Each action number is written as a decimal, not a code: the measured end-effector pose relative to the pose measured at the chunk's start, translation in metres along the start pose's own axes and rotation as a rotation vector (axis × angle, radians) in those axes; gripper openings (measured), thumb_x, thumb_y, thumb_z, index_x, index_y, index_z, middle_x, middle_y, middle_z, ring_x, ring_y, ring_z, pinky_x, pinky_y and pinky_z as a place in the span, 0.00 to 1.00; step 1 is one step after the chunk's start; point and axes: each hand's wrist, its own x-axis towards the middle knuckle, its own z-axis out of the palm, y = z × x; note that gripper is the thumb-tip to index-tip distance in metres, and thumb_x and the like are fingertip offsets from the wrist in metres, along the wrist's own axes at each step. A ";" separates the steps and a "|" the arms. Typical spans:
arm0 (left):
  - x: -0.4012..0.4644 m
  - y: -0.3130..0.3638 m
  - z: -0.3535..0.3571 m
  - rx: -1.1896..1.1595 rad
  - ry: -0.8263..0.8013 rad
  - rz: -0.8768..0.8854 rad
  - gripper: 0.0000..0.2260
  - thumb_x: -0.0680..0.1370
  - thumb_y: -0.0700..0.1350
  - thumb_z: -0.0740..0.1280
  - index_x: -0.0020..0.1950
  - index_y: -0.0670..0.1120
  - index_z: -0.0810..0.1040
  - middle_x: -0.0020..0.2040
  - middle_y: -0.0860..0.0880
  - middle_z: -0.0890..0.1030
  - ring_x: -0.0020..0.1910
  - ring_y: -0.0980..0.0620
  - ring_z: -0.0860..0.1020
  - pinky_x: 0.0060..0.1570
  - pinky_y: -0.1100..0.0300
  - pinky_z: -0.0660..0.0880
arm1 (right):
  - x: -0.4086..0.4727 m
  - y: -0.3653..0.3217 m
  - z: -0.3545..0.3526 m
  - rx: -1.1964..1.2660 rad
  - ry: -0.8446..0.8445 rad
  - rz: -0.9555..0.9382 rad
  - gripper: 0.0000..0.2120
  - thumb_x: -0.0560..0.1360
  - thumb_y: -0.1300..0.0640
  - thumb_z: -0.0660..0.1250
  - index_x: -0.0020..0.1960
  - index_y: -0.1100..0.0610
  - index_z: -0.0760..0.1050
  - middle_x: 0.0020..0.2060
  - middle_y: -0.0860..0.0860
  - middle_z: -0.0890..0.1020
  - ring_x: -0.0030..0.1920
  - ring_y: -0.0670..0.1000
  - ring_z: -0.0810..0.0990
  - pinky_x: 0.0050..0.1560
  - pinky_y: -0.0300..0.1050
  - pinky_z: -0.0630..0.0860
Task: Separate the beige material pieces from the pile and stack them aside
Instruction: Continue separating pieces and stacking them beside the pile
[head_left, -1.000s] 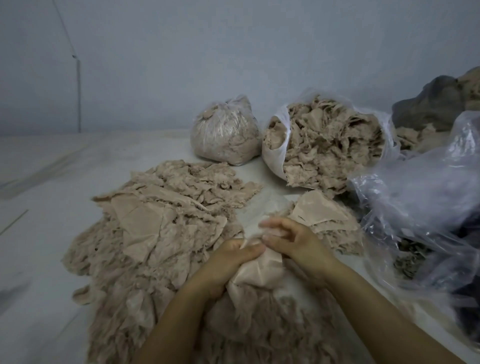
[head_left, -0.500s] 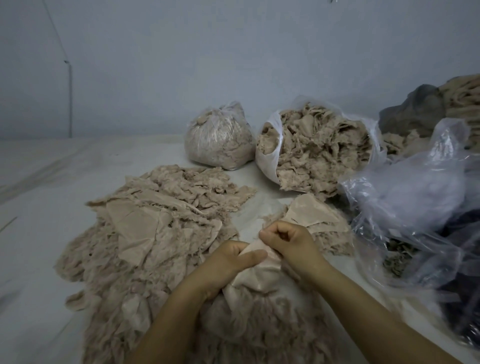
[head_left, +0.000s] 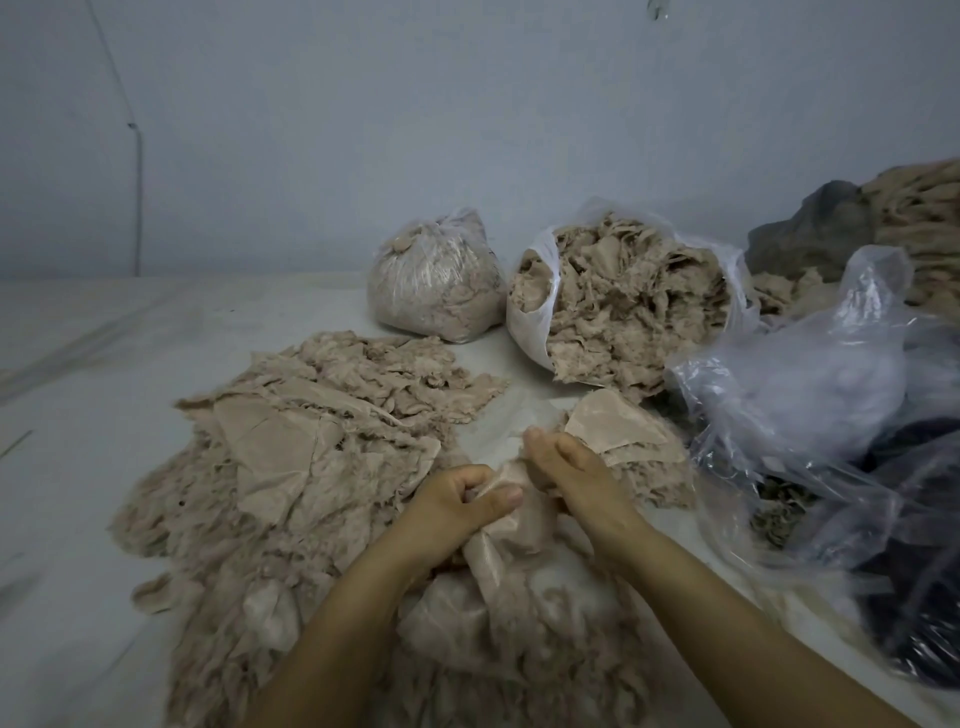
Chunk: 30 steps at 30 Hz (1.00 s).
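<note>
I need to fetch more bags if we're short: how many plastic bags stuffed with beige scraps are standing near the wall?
2: a tied-shut bag on the left and an open bag spilling scraps beside it. The crumpled plastic at right may hide more.

Left hand (head_left: 457, 501), right hand (head_left: 569, 470) (fingers curled), close together.

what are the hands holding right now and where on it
Both hands hold one beige piece at its upper edge: the left hand pinches it between thumb and curled fingers, the right hand grips it just beside.
</note>
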 end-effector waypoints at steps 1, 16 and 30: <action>0.001 -0.001 0.001 0.010 0.006 0.007 0.25 0.71 0.54 0.71 0.51 0.31 0.74 0.41 0.37 0.76 0.39 0.42 0.71 0.38 0.52 0.67 | -0.001 -0.002 0.000 -0.011 -0.081 0.029 0.20 0.69 0.38 0.68 0.38 0.56 0.74 0.31 0.45 0.76 0.33 0.43 0.74 0.37 0.37 0.72; 0.007 -0.012 0.000 -0.057 0.063 0.041 0.11 0.78 0.44 0.65 0.53 0.37 0.76 0.49 0.38 0.82 0.47 0.45 0.81 0.50 0.52 0.76 | -0.004 -0.004 -0.005 -0.036 -0.030 -0.066 0.10 0.75 0.57 0.70 0.35 0.55 0.77 0.29 0.44 0.79 0.31 0.40 0.76 0.34 0.31 0.72; 0.000 -0.013 -0.019 0.184 -0.024 0.003 0.10 0.71 0.58 0.67 0.44 0.54 0.83 0.39 0.59 0.82 0.41 0.68 0.79 0.40 0.75 0.72 | 0.000 -0.015 -0.030 0.280 0.207 0.075 0.10 0.79 0.55 0.64 0.40 0.55 0.76 0.32 0.53 0.79 0.33 0.50 0.76 0.33 0.43 0.73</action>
